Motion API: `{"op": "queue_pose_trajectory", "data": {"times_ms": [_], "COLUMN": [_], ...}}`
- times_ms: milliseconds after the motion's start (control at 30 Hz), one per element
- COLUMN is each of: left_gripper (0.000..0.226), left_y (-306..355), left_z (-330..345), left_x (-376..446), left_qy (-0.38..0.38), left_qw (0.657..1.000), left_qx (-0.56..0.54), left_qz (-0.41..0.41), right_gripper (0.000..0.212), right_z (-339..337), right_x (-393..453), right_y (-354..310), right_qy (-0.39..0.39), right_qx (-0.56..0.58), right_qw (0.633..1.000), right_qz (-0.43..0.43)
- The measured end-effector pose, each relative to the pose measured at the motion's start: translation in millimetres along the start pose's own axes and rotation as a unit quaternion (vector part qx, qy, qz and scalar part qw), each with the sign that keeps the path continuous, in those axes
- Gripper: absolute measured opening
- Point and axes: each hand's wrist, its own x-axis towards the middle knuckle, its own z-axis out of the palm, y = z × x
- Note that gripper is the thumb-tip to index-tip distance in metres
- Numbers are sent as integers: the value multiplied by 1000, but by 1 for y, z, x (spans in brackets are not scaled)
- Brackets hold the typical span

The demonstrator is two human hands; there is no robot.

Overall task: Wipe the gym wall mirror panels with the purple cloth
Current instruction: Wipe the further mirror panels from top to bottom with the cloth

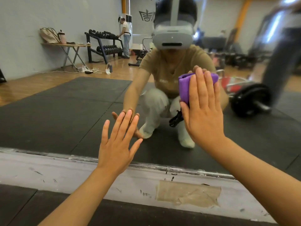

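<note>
The wall mirror panel (68,101) fills most of the head view and reflects the gym and a crouching person in a headset. My right hand (203,108) lies flat with straight fingers and presses the folded purple cloth (184,88) against the glass, right of centre. The cloth shows at the hand's left and above its fingertips. My left hand (118,142) is spread flat, fingertips touching the lower part of the mirror, and holds nothing.
The mirror's metal bottom edge (48,154) sits above a scuffed grey wall strip (48,172) with a taped patch (187,193). A black floor mat (24,207) lies below. Reflected are a dumbbell rack, a folding table, a barbell and another person.
</note>
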Motion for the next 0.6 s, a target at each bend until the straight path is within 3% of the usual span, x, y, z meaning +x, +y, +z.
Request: {"op": "queue_pose_trajectory", "data": {"times_ms": [133, 267, 367, 533, 600], "left_gripper": [73, 74, 75, 71, 71], "left_y": [-7, -8, -12, -21, -25], "left_z": [5, 8, 8, 10, 12], "left_x": [0, 0, -1, -4, -7], "left_qy": [9, 14, 14, 14, 13], "left_qw": [999, 998, 997, 997, 997], "left_qx": [-40, -57, -56, -55, -53], "left_qz": [23, 30, 41, 56, 50], "right_gripper": [73, 96, 121, 85, 78], "right_z": [22, 30, 29, 27, 29], "right_x": [-56, -143, -166, -146, -123], "right_y": [-26, -39, -40, -23, -22], "right_qy": [-57, -174, -251, -219, -182], "right_qx": [-4, -46, -45, -55, -44], "right_qw": [993, 941, 918, 904, 925], "right_qz": [-105, -286, -305, -364, -330]}}
